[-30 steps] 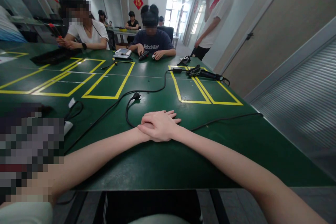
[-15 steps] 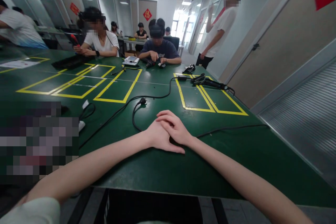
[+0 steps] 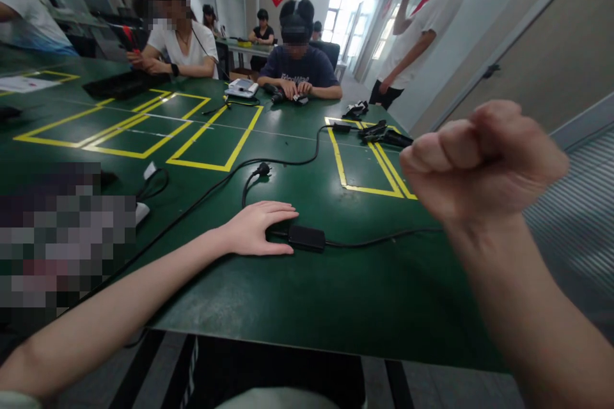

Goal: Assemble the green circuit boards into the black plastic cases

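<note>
My left hand [image 3: 254, 229] lies flat on the green table [image 3: 336, 307], its fingers stretched out and the thumb spread. Just right of it is a small black power adapter [image 3: 307, 239], close to the thumb and fingertips; whether they touch it I cannot tell. A black cable [image 3: 378, 242] runs from the adapter to the right. Beyond my left hand lies a black plug [image 3: 262, 170]. My right hand [image 3: 484, 166] is raised above the right side of the table, clenched in a fist. Nothing shows in it.
Yellow tape rectangles [image 3: 230, 165] mark the table. Another small black box [image 3: 341, 128] on a cable and a dark device [image 3: 384, 134] lie at the far right. Across the table sit two people, one behind a black tray [image 3: 119, 84]; another person [image 3: 412, 45] stands at right.
My right hand has lifted off my left hand, moved up and right, and closed into a fist. My left hand has shifted left, and the adapter is now visible. The view has moved slightly.
</note>
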Motion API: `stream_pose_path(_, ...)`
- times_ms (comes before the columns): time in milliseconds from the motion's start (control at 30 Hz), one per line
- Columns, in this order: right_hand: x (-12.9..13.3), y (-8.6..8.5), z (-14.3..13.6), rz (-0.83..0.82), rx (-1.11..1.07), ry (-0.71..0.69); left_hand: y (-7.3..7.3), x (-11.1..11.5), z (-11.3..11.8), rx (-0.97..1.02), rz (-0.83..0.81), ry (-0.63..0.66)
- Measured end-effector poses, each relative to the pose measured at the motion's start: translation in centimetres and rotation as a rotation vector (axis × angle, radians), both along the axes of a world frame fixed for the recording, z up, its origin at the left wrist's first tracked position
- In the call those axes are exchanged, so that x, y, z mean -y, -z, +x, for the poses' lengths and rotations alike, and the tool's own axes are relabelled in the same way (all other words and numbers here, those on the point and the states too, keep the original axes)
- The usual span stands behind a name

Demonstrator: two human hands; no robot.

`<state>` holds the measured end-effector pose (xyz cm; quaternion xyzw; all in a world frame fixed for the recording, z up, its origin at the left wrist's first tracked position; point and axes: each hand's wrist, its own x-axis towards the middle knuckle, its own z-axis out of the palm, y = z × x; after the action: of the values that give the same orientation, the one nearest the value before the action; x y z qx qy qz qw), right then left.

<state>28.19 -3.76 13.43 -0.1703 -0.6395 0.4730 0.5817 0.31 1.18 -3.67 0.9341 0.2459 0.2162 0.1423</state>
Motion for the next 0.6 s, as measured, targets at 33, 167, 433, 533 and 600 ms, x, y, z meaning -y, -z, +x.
stream_pose_path(33, 0.0, 0.8, -1.1, -0.025, 0.009, -0.069, 0.1, 0.2, 0.4, 0.006, -0.008, 0.012)
stream_pose_path(167, -0.3, 8.3, -5.6, -0.201, 0.317, -0.328, 0.3, 0.4, 1.1, 0.017, -0.025, 0.022)
stream_pose_path(433, 1.6, 13.0, -5.4, -0.125, 0.78, -0.413, 0.4, 0.5, 1.5, 0.039, -0.052, 0.001)
stream_pose_path(533, 1.3, 13.8, -4.1, 0.119, 0.886, -0.07, 0.5, 0.5, 1.5, 0.038, -0.06, 0.006)
stream_pose_path(600, 0.8, 14.7, -3.5, 0.333, 0.982, 0.232, 0.5, 0.4, 1.4, 0.04, -0.055, 0.019)
